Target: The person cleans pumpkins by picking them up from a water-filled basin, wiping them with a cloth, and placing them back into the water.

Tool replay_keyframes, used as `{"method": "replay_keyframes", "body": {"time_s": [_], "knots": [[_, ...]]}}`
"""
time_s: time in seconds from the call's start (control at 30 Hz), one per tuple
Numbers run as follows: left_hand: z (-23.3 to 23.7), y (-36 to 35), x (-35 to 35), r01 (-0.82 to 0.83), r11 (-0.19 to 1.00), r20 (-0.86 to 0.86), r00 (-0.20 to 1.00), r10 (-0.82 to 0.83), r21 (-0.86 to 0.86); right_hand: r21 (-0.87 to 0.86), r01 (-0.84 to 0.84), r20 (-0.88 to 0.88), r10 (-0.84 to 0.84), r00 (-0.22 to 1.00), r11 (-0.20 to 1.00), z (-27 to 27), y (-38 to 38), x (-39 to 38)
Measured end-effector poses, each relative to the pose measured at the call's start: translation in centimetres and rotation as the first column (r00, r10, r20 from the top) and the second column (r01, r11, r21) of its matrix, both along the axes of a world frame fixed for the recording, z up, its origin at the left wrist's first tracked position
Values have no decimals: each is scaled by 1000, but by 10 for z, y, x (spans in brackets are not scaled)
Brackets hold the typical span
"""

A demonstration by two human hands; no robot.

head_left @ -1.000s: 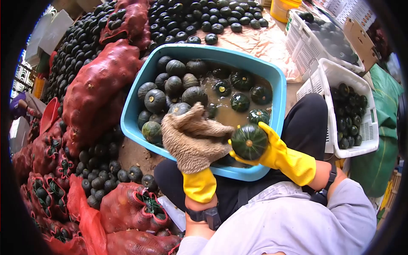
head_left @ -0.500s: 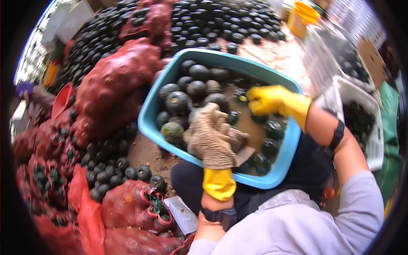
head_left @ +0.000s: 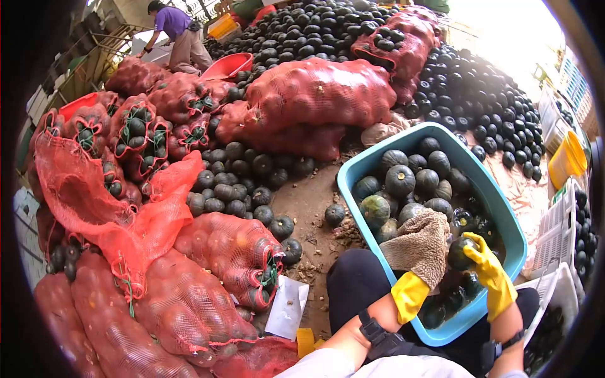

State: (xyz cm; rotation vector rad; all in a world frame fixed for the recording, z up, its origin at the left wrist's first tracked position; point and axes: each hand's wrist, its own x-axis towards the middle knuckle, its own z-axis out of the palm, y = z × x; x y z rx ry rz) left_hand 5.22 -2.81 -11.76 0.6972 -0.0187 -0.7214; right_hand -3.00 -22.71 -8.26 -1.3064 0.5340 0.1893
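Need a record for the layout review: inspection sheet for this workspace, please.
Surface: brown floor, debris scattered
Job's things: blue tub holding dark squashes and murky water
Clutter: red mesh sacks, floor squashes, white sheet
Hands: right hand gloved, fingers on one squash; left hand in tan cloth, fingers hidden
Cables: nothing seen
Surroundings: another person, upper left; yellow bucket, white crate, right

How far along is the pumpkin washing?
The shiny, wet dark-green pumpkins in the light-blue plastic tub look washed. One round dark-green pumpkin is in the yellow-gloved right hand, beside the fuzzy brown cloth over the left hand. The dull grey-green pumpkins heaped in the tub probably need doing.
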Motion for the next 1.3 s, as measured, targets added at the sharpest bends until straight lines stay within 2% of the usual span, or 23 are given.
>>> {"method": "replay_keyframes", "body": {"time_s": [0.07, 0.1, 0.13, 0.2, 0.27, 0.33, 0.37, 0.4, 0.47, 0.5, 0.6, 0.63, 0.67, 0.73, 0.77, 0.8, 0.87, 0.93, 1.07, 1.13, 1.17, 1.27, 1.3], "knots": [[7, 3, -2, 28, 999, 106, 994, -33, 47, 113, 36, 232, -62, 971, 993, 30, 30, -16], [13, 4, -5, 45, 995, 184, 981, -60, 85, -142, 35, 347, 16, 938, 989, 24, 39, -21], [18, 6, -7, 50, 989, 284, 955, -88, 137, -200, 123, 461, -17, 887, 972, 16, 60, -27], [35, 12, -12, 26, 963, 505, 848, -163, 267, -581, 360, 506, -23, 862, 730, -9, 38, -13], [53, 15, -16, -76, 918, 709, 661, -245, 388, -300, 453, 512, -259, 819, 840, -30, -10, 19], [64, 13, -17, -214, 860, 816, 481, -320, 463, -341, 258, 357, -130, 925, 904, -25, -1, 15], [68, 12, -17, -287, 833, 844, 417, -336, 473, -385, 189, 375, -34, 926, 903, -18, 17, 2], [70, 10, -18, -347, 800, 856, 364, -366, 490, -340, 246, 433, -81, 898, 907, -50, 15, -9], [72, 5, -18, -429, 751, 862, 309, -401, 503, -14, 379, 401, -342, 850, 925, -21, 33, -14], [72, 4, -17, -459, 735, 866, 284, -411, 499, 160, 361, 249, -392, 886, 919, -9, 28, -16], [61, -2, -16, -560, 692, 888, 222, -404, 455, -100, 294, 337, -246, 909, 951, -17, 33, -28], [56, -3, -15, -605, 675, 900, 190, -393, 423, -295, 324, 410, -187, 893, 899, -20, 42, -34], [51, -5, -16, -656, 653, 914, 154, -375, 379, -539, 346, 457, -78, 886, 768, -10, 56, -41], [55, -1, -12, -745, 605, 936, 72, -346, 281, -744, 475, 628, 249, 737, 471, 1, 73, -38], [66, 3, -13, -645, 623, 883, 190, -430, 442, -737, 481, 645, 283, 710, 474, -2, 66, -30], [91, 8, -14, -532, 608, 801, 294, -521, 590, -740, 544, 652, 223, 725, 395, -17, 56, -19], [99, 4, -16, -468, 629, 782, 308, -542, 621, -714, 598, 624, -55, 779, 365, -50, 26, 1], [98, 1, -14, -462, 665, 809, 293, -510, 587, -605, 590, 489, -335, 805, 535, -30, 25, 4], [94, -6, -12, -453, 709, 841, 276, -465, 541, -624, 508, 677, 86, 730, 594, -18, 67, -28], [100, -6, -11, -439, 718, 841, 274, -467, 541, -672, 489, 688, 224, 691, 556, -6, 73, -28], [103, -5, -12, -429, 715, 833, 277, -478, 553, -595, 481, 658, 46, 752, 644, -30, 63, -24], [136, 1, -12, -318, 646, 720, 344, -603, 694, -665, 631, 575, -264, 774, 400, -42, 36, 0], [157, 5, -9, -225, 578, 616, 398, -680, 784, -652, 613, 553, -272, 787, 447, -47, 32, -2]]}}
